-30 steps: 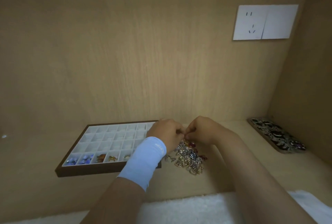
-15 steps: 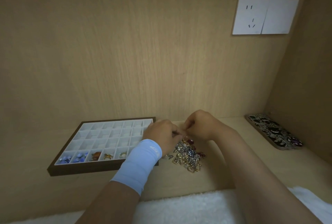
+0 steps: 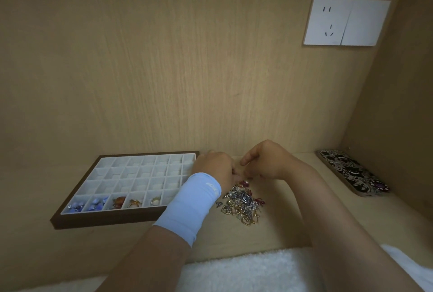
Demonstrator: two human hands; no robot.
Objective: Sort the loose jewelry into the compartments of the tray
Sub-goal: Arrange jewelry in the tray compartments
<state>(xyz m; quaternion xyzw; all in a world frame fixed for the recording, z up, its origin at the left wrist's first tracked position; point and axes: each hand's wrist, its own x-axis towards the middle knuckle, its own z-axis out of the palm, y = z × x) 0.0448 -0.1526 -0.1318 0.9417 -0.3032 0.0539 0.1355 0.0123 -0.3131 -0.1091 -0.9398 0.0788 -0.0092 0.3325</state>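
Pale wood bench [image 3: 293, 228] carries the tray [image 3: 105, 221]. Loose jewelry [image 3: 241, 202] is heaped just right of the tray, likely to keep transfers short. Left hand [image 3: 214, 167] and right hand [image 3: 264, 163] meet over the heap with fingers curled, probably untangling one piece. Fingertips are hidden, so any pinch cannot be confirmed.

Brown-rimmed white tray [image 3: 105, 220]; blk/wht patterned case [image 3: 351, 172]

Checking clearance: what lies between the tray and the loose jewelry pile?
The left wrist's pale blue wristband crosses that gap, in the head view.
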